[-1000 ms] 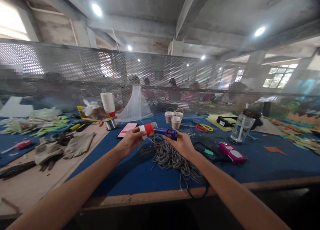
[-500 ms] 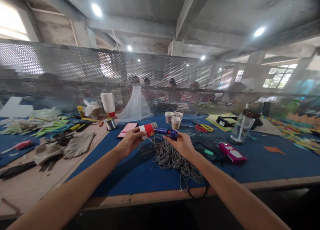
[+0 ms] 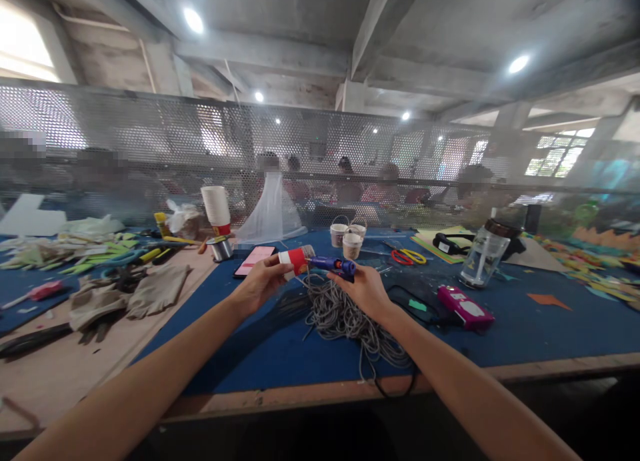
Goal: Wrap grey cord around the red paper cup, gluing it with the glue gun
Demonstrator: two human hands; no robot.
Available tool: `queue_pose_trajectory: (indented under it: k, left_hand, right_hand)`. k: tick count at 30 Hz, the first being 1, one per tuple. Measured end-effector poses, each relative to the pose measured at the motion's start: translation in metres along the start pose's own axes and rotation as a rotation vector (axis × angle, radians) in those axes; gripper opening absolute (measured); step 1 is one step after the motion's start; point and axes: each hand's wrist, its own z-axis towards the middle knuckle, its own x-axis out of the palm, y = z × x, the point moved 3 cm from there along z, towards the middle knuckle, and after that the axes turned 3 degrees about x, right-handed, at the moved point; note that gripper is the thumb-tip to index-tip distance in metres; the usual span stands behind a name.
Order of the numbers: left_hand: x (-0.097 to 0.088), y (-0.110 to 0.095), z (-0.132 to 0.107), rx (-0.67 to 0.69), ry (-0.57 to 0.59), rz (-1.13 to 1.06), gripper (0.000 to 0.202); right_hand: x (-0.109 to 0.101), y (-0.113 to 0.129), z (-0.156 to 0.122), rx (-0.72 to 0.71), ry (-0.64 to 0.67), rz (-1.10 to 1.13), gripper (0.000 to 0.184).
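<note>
My left hand (image 3: pixel 265 281) is closed around a red and white paper cup (image 3: pixel 299 259), held on its side with some grey cord at its right end. In my right hand (image 3: pixel 367 289) is a blue glue gun (image 3: pixel 333 265), its nozzle pointing left at the corded end of the cup. Whether the nozzle touches the cord I cannot tell. Below both hands a loose heap of grey cord (image 3: pixel 345 317) lies on the blue table mat (image 3: pixel 225 357). Just behind the glue gun stand small cord-wrapped buckets (image 3: pixel 352 245) with handles.
Left are a phone (image 3: pixel 255 261), a stack of paper cups (image 3: pixel 216 206), a metal spool (image 3: pixel 222 249) and work gloves (image 3: pixel 157 291). Right are scissors (image 3: pixel 407 256), a magenta box (image 3: pixel 465 307), a glass jar (image 3: pixel 484 257) and paper scraps. A perforated metal screen (image 3: pixel 320 141) runs behind, with people beyond.
</note>
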Motion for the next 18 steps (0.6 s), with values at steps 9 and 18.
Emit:
queue_pose_trajectory:
  k: [9, 18]
  left_hand:
    - [-0.0002, 0.0001, 0.0001, 0.01, -0.005, -0.017, 0.033]
    - [-0.0022, 0.0012, 0.002, 0.009, -0.011, -0.007, 0.031]
  right_hand:
    - [-0.0005, 0.0014, 0.0007, 0.002, -0.006, -0.025, 0.04]
    - [0.0, -0.0005, -0.0001, 0.0, -0.009, -0.014, 0.04]
